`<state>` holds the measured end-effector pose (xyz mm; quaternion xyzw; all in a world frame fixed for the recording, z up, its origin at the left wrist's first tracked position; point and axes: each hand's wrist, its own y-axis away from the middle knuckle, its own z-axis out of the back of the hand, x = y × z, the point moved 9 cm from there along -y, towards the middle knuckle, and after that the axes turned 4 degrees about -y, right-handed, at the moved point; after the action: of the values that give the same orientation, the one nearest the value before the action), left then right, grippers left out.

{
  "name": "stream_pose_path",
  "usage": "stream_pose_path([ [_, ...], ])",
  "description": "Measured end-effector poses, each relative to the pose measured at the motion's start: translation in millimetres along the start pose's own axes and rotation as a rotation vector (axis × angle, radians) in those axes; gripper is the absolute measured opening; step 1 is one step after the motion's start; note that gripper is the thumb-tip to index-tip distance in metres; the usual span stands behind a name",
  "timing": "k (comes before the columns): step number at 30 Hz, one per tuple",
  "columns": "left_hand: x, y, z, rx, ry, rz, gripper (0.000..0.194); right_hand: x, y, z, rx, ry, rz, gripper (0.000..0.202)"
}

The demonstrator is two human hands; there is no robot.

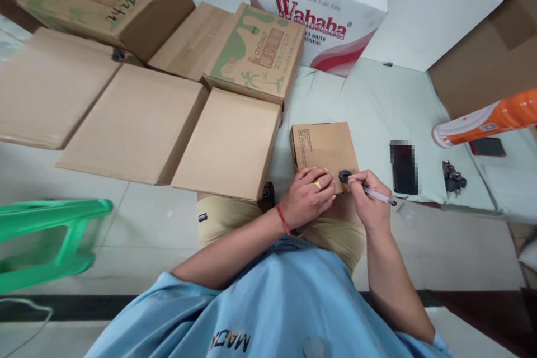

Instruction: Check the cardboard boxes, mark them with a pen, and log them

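Observation:
A small brown cardboard box (327, 148) with printed lines along its left side rests near my lap. My left hand (310, 193), with a gold ring and a red wrist cord, lies across the box's near edge. Its fingers are bent together on the lid; the thumb is hidden. Pinched in my right hand (370, 196) is a clear pen (380, 196), tilted, its dark end pointing right. By the right fingertips, on the lid, is a small black ring-shaped thing (344, 175); I cannot tell whether it is an object or ink.
Large open-flapped cartons (235, 142) fill the left. A white Wahaha carton (319, 17) stands behind. On the pale cloth at right are a dark pixelated phone-like thing (404, 170), keys (453, 176), a red-edged phone (488, 146) and an orange-white tube (482, 123). A green stool (71, 235) stands left.

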<state>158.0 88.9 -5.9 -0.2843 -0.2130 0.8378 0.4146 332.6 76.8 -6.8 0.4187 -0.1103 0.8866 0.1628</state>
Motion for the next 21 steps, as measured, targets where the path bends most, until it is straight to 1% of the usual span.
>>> stream_pose_path([
  [2, 1, 1, -1.7, 0.015, 0.006, 0.004, 0.019, 0, 0, 1, 0.008, 0.003, -0.011, 0.019],
  [5, 1, 2, -1.3, 0.005, 0.006, 0.000, 0.018, -1, 0, 3, 0.003, -0.020, -0.031, 0.017],
  [9, 1, 2, -0.8, -0.009, 0.008, -0.003, 0.018, -5, 0, 11, -0.031, -0.076, -0.049, 0.015],
  [11, 1, 3, -1.6, -0.004, 0.015, 0.002, 0.017, -7, 1, 19, -0.092, -0.119, -0.045, 0.012],
  [13, 2, 3, -3.1, 0.009, 0.029, 0.007, 0.018, -8, 2, 30, -0.201, -0.211, -0.029, 0.012],
  [15, 2, 4, -4.5, 0.023, 0.044, 0.010, 0.019, -10, 4, 42, -0.316, -0.338, -0.011, 0.018],
  [17, 3, 4, -5.0, 0.033, 0.056, 0.013, 0.019, -13, 6, 49, -0.378, -0.420, -0.014, 0.032],
  [19, 4, 3, -4.4, 0.046, 0.068, 0.019, 0.020, -19, 5, 50, -0.371, -0.414, -0.055, 0.044],
  [21, 4, 3, -0.3, 0.046, 0.111, 0.034, 0.022, -26, 5, 46, -0.321, -0.329, -0.100, 0.050],
])
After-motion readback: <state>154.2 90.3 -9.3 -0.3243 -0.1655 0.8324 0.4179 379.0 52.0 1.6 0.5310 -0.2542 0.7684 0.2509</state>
